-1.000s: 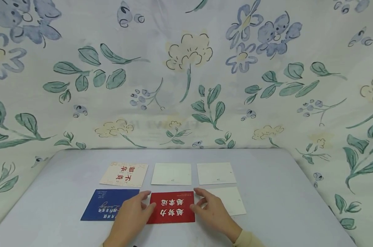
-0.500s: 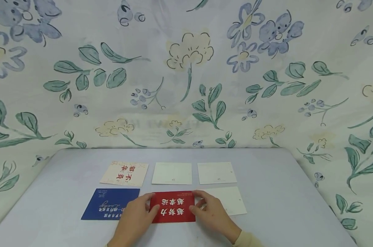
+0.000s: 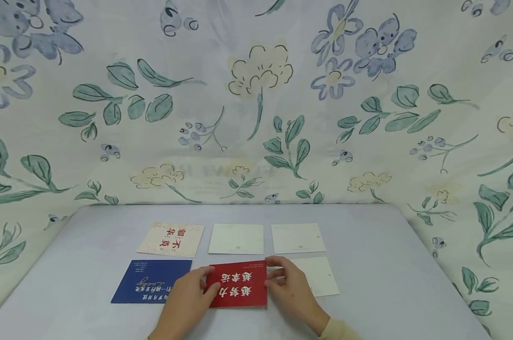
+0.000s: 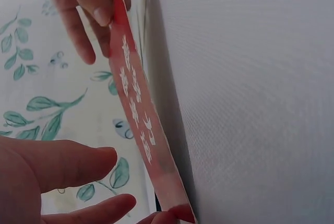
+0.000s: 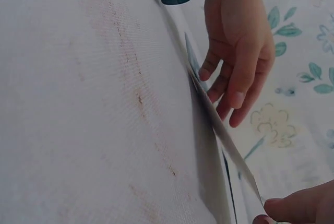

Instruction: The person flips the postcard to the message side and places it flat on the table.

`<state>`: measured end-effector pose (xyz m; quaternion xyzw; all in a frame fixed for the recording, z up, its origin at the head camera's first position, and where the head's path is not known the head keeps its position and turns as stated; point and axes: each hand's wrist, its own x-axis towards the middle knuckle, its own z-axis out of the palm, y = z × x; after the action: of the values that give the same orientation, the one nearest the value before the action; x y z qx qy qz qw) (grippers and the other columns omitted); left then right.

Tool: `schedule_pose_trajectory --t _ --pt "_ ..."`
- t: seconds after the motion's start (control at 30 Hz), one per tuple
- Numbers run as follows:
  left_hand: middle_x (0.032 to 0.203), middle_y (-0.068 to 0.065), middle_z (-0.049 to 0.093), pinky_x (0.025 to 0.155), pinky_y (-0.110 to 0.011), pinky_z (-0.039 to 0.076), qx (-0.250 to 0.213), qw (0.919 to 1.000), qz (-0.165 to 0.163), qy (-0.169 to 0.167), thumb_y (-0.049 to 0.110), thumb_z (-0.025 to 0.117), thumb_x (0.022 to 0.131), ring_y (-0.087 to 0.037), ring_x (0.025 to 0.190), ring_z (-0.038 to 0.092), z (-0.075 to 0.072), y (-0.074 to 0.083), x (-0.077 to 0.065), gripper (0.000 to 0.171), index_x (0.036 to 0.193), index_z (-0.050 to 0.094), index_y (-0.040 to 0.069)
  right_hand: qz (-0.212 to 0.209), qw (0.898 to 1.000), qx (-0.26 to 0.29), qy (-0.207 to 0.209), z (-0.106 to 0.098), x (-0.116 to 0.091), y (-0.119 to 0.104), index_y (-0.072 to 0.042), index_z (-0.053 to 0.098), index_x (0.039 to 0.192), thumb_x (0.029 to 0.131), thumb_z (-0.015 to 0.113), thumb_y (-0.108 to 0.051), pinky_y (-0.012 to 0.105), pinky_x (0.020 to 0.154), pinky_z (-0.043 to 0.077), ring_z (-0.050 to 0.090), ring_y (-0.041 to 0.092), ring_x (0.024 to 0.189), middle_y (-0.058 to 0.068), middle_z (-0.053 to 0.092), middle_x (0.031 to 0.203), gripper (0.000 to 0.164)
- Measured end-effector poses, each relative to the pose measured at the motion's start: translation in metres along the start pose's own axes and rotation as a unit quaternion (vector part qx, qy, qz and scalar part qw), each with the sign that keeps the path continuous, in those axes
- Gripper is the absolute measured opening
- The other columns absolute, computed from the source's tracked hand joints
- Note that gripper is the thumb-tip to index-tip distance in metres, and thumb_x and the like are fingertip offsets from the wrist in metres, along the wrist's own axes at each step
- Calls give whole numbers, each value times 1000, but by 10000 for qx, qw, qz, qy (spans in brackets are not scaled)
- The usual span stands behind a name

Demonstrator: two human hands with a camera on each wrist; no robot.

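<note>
A red postcard (image 3: pixel 239 283) with white characters lies between my two hands at the front of the table. At its right edge, my right hand (image 3: pixel 292 285) pinches it between thumb and fingers. That end stands off the tabletop, and the card slants in the right wrist view, where its thin edge (image 5: pixel 229 138) shows. My left hand (image 3: pixel 188 295) is at the left end, thumb overlapping the card in the head view. In the left wrist view its thumb (image 4: pixel 99 161) and forefinger are spread, with a fingertip at the card's near end.
Left of the red card lies a blue card (image 3: pixel 143 281), partly behind my left hand. A cream card with red characters (image 3: pixel 171 240) and two blank white cards (image 3: pixel 236 239) form the back row. Another white card (image 3: pixel 322 276) lies right, partly behind my right hand.
My left hand has shifted right, its thumb now overlapping the red postcard. The right hand has closed on the right edge, and that end has risen slightly.
</note>
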<state>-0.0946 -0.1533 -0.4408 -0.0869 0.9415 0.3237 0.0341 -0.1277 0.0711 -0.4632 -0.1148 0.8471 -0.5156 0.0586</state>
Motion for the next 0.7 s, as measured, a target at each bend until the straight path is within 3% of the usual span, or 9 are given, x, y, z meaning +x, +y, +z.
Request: schedule_pose_trajectory --t 0.43,0.7 --pt "103 -10 63 78 -44 53 66 9999 65 131 23 73 78 -22 89 58 -1 -1 0 48 119 59 2 30 9991 401 120 3 2 4 -13 55 119 81 67 -5 20 74 52 60 11 89 1 58 115 40" --pt "110 -10 60 80 -43 53 -45 9996 104 249 23 74 78 -22 95 58 -2 0 -2 49 120 58 4 -15 9989 420 216 4 1 7 -16 56 117 81 67 -5 19 70 52 61 10 89 -1 59 112 39"
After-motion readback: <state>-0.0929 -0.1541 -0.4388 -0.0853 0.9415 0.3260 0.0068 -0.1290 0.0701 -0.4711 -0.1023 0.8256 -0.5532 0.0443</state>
